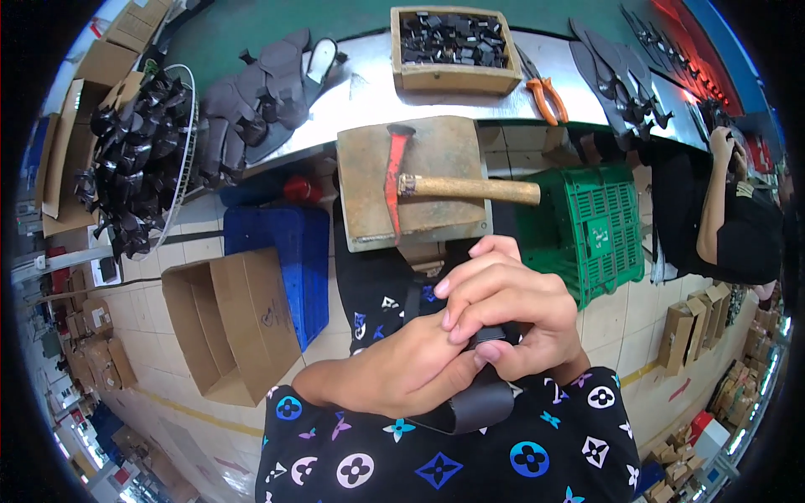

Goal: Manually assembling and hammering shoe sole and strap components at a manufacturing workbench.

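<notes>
Close to my body, both hands work together on a dark shoe sole (482,409), its smooth curved part showing below the fingers. My left hand (402,365) is closed around it, with most of its fingers hidden. My right hand (528,314) bends over the left one, and its thumb and fingers pinch a small black block (489,337) at the sole. Fingers cover much of both pieces. Beyond the hands, a hammer (470,189) with a red head and wooden handle lies on a square work block (360,168).
On the metal bench stand a wooden box (457,81) of small black blocks, orange-handled pliers (547,99) and dark soles (260,101). A carton (231,327), a blue bin (306,268) and a green crate (604,230) flank me. Another person (729,201) works at the right.
</notes>
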Tool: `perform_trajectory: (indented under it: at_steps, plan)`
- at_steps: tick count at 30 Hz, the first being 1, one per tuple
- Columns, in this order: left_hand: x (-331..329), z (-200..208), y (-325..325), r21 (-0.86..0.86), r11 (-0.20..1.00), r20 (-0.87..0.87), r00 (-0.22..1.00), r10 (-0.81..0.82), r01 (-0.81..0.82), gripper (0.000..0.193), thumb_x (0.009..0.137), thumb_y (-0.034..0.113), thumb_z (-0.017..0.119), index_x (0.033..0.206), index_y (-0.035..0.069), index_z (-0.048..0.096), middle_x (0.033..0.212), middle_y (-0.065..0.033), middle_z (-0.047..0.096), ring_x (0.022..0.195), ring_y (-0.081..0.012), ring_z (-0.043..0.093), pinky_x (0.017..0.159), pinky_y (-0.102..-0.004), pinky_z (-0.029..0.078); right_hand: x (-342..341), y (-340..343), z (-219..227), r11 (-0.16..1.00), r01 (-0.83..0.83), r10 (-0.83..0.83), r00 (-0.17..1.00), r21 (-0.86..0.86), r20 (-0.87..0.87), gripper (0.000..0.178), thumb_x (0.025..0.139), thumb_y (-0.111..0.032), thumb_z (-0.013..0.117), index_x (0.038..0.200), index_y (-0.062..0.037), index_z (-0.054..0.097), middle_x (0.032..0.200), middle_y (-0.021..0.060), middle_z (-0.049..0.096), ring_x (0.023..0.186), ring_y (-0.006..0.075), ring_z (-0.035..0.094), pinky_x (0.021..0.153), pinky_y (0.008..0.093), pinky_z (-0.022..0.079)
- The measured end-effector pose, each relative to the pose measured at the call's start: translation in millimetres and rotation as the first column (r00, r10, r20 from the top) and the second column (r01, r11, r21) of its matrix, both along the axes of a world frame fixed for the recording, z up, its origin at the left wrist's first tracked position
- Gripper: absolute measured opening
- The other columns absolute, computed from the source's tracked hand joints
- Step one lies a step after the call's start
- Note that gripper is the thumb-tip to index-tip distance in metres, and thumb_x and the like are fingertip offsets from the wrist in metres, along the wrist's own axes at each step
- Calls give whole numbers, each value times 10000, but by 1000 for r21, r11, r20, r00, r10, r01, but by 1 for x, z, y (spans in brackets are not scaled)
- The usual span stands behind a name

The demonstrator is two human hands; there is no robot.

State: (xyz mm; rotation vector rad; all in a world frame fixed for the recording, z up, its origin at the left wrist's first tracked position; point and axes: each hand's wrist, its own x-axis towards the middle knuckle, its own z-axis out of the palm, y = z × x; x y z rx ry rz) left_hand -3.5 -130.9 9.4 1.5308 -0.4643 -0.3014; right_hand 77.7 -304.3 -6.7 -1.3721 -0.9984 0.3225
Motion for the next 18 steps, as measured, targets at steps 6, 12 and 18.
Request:
perform_trajectory:
  at_steps: [6, 12, 18]
  plan:
    - [21, -7, -4, 297, 939, -14, 983, 183, -171, 217, 978, 126, 479, 1081, -46, 564, 1000, -254, 621, 873, -406, 620, 786, -420, 490, 13, -3, -30, 994, 109, -110, 993, -27, -37, 151, 854, -84, 661, 974, -13, 719, 1024, 112, 736, 1031, 263, 694, 1019, 450, 411]
    - [60, -14, 53, 344, 448, 257, 541, 801, -825, 261, 1002, 222, 567, 1075, -18, 636, 923, -110, 635, 858, -173, 577, 798, -313, 464, 90, -51, -65, 861, 473, -497, 859, -184, -118, 349, 926, -158, 672, 1234, 2, 648, 1097, 83, 717, 946, 168, 695, 811, 315, 548]
    - [115, -52, 170, 218, -229, 773, 25, 634, -949, 312, 982, 251, 634, 1112, -33, 630, 1000, -171, 659, 896, -249, 610, 865, -344, 473, 234, -178, -82, 51, 993, -898, 93, -109, 431, 311, 943, -243, 611, 1108, 16, 665, 1000, 196, 694, 878, 293, 688, 791, 404, 529]
